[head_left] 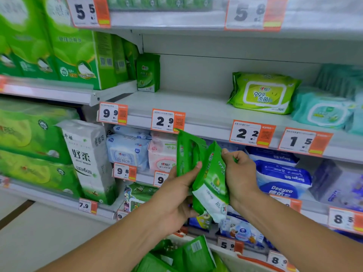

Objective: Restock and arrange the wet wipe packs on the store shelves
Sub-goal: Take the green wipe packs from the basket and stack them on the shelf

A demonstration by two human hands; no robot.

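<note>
My left hand (176, 195) grips small green wet wipe packs (189, 154) in front of the shelves, below the 2.9 price tag. My right hand (238, 169) pinches the top right edge of the front green pack (213, 179). One matching green pack (148, 72) stands upright at the back left of the white middle shelf (176, 103). A large green lidded wipe pack (263, 93) lies on that shelf to the right. More green packs (188, 254) lie in a container at the bottom of the view.
Teal wipe packs (324, 112) lie at the shelf's right end. Green tissue bundles (59, 55) fill the left bay. Blue and pink wipe packs (127, 150) and blue packs (282, 177) sit on lower shelves. Orange price tags (168, 120) line the shelf edges.
</note>
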